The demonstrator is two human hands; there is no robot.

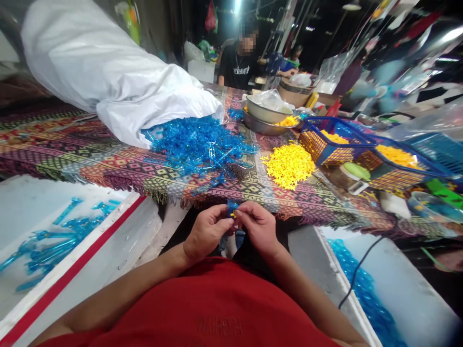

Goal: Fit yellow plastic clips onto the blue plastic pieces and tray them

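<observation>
My left hand and my right hand are raised close together in front of my red shirt. Between their fingertips they pinch a small blue plastic piece with a tiny yellow part against it. The fingers hide most of both parts. Beyond my hands, a heap of blue plastic pieces spills from a white sack onto a patterned woven cloth, and a pile of small yellow plastic parts lies to its right.
Blue mesh baskets with yellow parts and metal bowls stand on the cloth. White bins with blue pieces sit to my left and right. A seated person works across the table.
</observation>
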